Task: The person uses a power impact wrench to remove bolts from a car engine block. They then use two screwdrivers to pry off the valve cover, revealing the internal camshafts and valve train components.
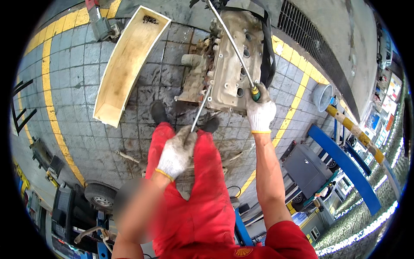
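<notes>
My right hand point(261, 113), in a white knit glove, is closed round the green and yellow handle of a long screwdriver-like tool point(233, 44). Its steel shaft slants up and left across the engine. In my left hand point(176, 150), also gloved, is a slim metal bar point(200, 109); its far end meets the engine's near left edge. Whether it is a wrench or a pry bar cannot be made out. The dirty, tan engine point(228, 88) lies on the tiles in front of my feet, round openings along its cover. Black straps point(268, 60) hang along its right side.
Left of the engine lies a long wooden box point(123, 73) with small dark parts at its far end. A floor grate point(317, 49), grey bucket point(322, 97), striped yellow post point(354, 132) and blue beam point(345, 168) are to the right. A wheel point(100, 195) lies lower left.
</notes>
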A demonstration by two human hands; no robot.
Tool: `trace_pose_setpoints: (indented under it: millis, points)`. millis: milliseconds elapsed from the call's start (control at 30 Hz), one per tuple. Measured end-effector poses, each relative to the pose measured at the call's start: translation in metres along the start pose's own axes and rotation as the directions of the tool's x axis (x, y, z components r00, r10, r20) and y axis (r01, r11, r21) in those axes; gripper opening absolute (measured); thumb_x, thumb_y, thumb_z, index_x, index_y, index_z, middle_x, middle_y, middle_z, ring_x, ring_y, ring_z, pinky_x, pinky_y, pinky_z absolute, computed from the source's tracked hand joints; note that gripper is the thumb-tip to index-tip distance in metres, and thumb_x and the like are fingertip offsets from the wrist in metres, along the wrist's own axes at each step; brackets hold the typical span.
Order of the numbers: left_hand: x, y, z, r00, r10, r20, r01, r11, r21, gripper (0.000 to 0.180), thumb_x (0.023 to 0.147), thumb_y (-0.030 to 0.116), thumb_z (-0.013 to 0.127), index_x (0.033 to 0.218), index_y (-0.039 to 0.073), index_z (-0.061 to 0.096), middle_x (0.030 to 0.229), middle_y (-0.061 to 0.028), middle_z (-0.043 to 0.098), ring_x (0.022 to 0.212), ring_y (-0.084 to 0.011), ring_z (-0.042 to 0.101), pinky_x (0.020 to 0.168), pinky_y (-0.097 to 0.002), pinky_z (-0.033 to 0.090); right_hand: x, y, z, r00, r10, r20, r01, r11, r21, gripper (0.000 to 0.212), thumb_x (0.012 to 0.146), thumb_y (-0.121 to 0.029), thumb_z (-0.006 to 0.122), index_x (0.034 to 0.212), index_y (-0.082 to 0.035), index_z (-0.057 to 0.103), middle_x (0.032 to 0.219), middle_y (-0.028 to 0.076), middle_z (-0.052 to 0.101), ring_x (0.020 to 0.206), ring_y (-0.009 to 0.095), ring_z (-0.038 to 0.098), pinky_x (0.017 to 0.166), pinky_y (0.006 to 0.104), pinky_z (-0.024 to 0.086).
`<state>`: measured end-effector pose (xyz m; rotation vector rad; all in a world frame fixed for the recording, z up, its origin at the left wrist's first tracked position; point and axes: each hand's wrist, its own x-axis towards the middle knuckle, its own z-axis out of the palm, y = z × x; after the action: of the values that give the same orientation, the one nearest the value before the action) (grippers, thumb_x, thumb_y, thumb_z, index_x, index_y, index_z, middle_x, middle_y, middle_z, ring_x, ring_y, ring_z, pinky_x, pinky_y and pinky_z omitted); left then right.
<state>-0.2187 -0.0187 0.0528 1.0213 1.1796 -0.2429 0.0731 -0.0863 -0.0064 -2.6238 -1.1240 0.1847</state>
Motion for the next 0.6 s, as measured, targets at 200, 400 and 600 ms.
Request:
trace_pose_setpoints:
  millis: [200,400,600]
  points:
    - [0.011,-0.028,0.014,0.996,0.055,-0.069,-0.051,0.996,0.069,0.046,0.111,0.022,0.061,0.147,-0.005,0.059,0.110,-0.0148,0.075,0.094,-0.0163,0.070,0.085,-0.0312,0.057,-0.002,0.004,-0.002,1.000,-0.008,0.017,0.008,0.999,0.035,0.028,0.087,-0.021,0.084,0.112,-0.013,0.076,0.119,0.017,0.078,0.101,0.039,0.077,0.085,0.0441,0.062]
    - [-0.010,0.025,0.030,0.987,-0.161,0.019,0.156,0.905,-0.397,0.046,0.111,0.031,0.062,0.147,0.003,0.058,0.074,0.0034,0.054,0.052,-0.0062,0.046,0.046,-0.0247,0.039,-0.004,0.015,0.003,0.998,-0.061,-0.024,0.060,0.998,-0.008,0.033,0.086,-0.023,0.083,0.117,-0.016,0.077,0.124,0.019,0.076,0.100,0.039,0.077,0.085,0.0456,0.062]
    - [-0.016,0.034,0.037,0.982,-0.167,-0.086,0.140,0.955,-0.262,0.044,0.112,0.031,0.062,0.144,0.000,0.062,0.077,0.0023,0.059,0.058,-0.0051,0.047,0.051,-0.0244,0.043,-0.004,0.008,-0.003,0.996,-0.092,-0.022,0.092,0.996,0.009,0.031,0.086,-0.026,0.082,0.115,-0.019,0.076,0.127,0.018,0.075,0.093,0.038,0.077,0.078,0.0459,0.062]
